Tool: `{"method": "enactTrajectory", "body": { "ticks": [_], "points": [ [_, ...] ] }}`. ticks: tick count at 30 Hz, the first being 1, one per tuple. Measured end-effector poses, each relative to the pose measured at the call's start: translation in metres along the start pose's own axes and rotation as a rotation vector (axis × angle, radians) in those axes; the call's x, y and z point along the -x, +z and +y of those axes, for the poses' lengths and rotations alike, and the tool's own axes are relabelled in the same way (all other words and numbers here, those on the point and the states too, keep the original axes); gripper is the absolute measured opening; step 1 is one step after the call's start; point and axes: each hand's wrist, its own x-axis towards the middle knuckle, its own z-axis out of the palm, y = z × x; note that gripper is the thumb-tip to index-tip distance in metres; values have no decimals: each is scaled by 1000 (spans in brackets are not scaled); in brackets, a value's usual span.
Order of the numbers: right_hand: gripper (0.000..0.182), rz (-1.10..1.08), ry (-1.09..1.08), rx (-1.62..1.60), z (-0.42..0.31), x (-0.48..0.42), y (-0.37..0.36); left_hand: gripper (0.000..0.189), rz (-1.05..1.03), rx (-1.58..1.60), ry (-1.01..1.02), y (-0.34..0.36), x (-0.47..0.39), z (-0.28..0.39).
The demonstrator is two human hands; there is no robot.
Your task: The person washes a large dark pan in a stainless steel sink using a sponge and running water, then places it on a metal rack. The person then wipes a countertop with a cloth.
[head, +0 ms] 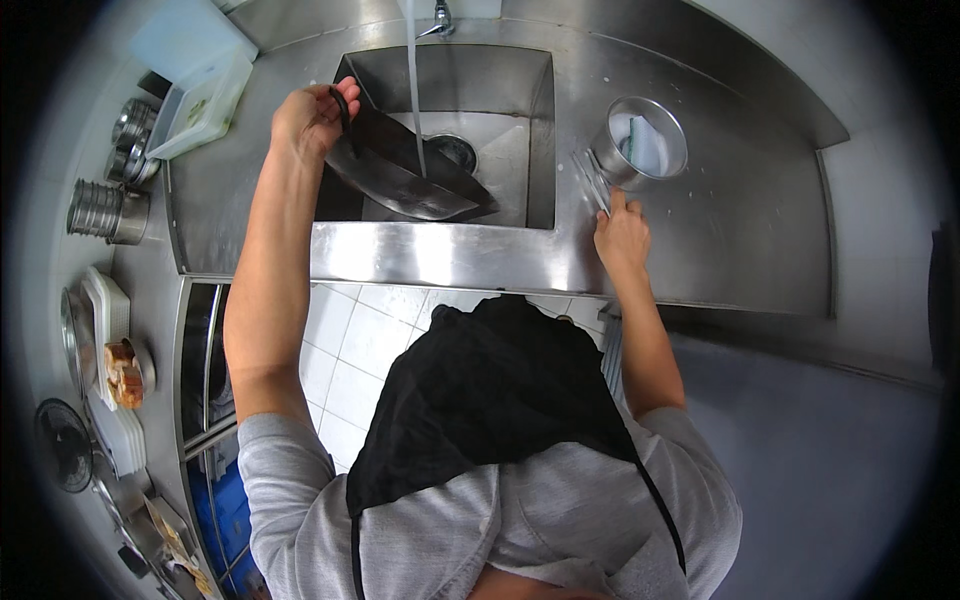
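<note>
My left hand (pixel 319 116) grips the loop handle of a dark metal wok (pixel 405 169), which is tilted inside the stainless steel sink (pixel 506 135). A stream of water (pixel 413 90) runs down into the wok. At the right of the sink, my right hand (pixel 624 232) has its thumb and fingers at the near end of slim metal tongs (pixel 592 180), which lie on the counter. Just beyond that hand stands a round metal pot (pixel 637 178) with a pale, green-edged cloth or sponge (pixel 643 146) in it.
The tap lever (pixel 435 30) is at the sink's back edge. A translucent plastic tub (pixel 214 112) sits at the counter's left end. Along the left stand stacked metal containers (pixel 101 210), a white plastic basket (pixel 109 307) and browned food (pixel 124 375). The counter's front edge (pixel 450 281) faces me.
</note>
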Motion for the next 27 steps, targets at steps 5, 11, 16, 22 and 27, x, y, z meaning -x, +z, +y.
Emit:
{"method": "enactTrajectory", "body": {
  "ticks": [5, 11, 16, 22, 27],
  "points": [
    [46, -9, 85, 50, -4, 22, 7, 22, -83, 26, -34, 21, -2, 8],
    [55, 83, 79, 48, -13, 56, 9, 22, -212, 62, -4, 42, 3, 22],
    [55, 161, -53, -59, -26, 58, 4, 17, -184, 120, 65, 50, 13, 29],
    [38, 324, -331, -236, -80, -30, -14, 24, -86, 9, 93, 35, 3, 11],
    [26, 154, -492, -287, -160, -155, -4, 24, -16, -5, 53, 5, -13, -14]
  ]
}}
